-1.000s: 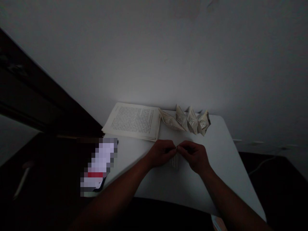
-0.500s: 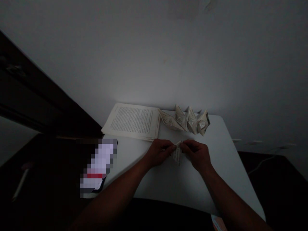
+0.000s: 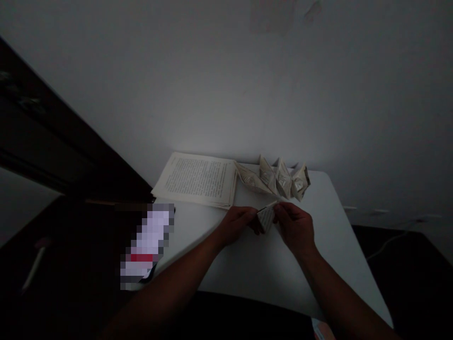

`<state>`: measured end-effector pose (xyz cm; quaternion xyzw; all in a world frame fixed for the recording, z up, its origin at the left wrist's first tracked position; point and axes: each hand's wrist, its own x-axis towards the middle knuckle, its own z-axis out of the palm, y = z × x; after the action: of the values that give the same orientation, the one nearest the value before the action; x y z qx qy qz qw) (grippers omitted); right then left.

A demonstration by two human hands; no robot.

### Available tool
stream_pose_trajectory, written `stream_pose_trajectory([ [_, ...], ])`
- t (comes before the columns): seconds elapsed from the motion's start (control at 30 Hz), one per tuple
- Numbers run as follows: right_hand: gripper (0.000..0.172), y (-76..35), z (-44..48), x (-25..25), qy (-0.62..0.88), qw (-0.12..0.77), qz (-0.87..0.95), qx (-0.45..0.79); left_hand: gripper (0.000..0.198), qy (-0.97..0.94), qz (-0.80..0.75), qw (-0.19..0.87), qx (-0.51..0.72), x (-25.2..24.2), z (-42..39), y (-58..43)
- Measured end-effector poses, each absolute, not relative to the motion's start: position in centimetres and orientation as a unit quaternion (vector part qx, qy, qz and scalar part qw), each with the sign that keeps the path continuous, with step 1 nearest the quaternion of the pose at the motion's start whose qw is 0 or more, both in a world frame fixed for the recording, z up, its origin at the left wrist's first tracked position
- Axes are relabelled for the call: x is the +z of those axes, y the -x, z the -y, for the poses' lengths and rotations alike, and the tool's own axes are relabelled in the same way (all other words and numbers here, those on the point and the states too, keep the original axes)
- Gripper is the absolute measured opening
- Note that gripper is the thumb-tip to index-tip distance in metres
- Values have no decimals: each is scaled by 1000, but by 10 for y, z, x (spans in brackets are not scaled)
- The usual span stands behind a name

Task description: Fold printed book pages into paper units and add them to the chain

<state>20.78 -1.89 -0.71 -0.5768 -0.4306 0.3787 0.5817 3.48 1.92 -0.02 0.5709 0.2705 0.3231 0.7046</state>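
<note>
Between my hands is a small folded piece of printed paper [image 3: 266, 217], roughly triangular, held just above the white table [image 3: 255, 269]. My left hand [image 3: 238, 225] pinches its left side, with some fingers tucked behind it. At its upper right corner, my right hand [image 3: 295, 226] grips the edge between thumb and fingers. Several folded paper boats [image 3: 268, 174] made of printed pages stand in a row just beyond my hands. Left of them lies a stack of loose printed pages [image 3: 198, 178].
A phone [image 3: 150, 243], its screen blurred out, lies at the table's left edge. The wall [image 3: 226, 94] rises right behind the table. A dark door or frame [image 3: 71, 123] stands at left. A cable [image 3: 389, 241] hangs at right, beyond the table.
The folded paper has turned and its broad triangular face now shows. My right hand has shifted slightly right, and the hands are a little farther apart.
</note>
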Motion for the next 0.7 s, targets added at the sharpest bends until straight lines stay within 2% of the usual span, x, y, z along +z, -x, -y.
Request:
stream_pose_trajectory([
  [0.13,27,-204,19,-7,578,572,426,396,46,-605,-283,663,337,-1,-16,-36],
  [0.27,27,-200,18,-3,575,544,452,410,30,-696,-362,518,340,-1,-14,-36],
  [0.37,28,-198,18,-2,561,532,477,417,27,-716,-416,444,341,-2,-14,-36],
  [0.57,34,-199,21,-5,505,536,488,468,24,-729,-459,358,360,-5,-17,-37],
  [0.7,42,-201,23,-6,497,523,480,499,21,-719,-471,348,373,-1,-17,-36],
])
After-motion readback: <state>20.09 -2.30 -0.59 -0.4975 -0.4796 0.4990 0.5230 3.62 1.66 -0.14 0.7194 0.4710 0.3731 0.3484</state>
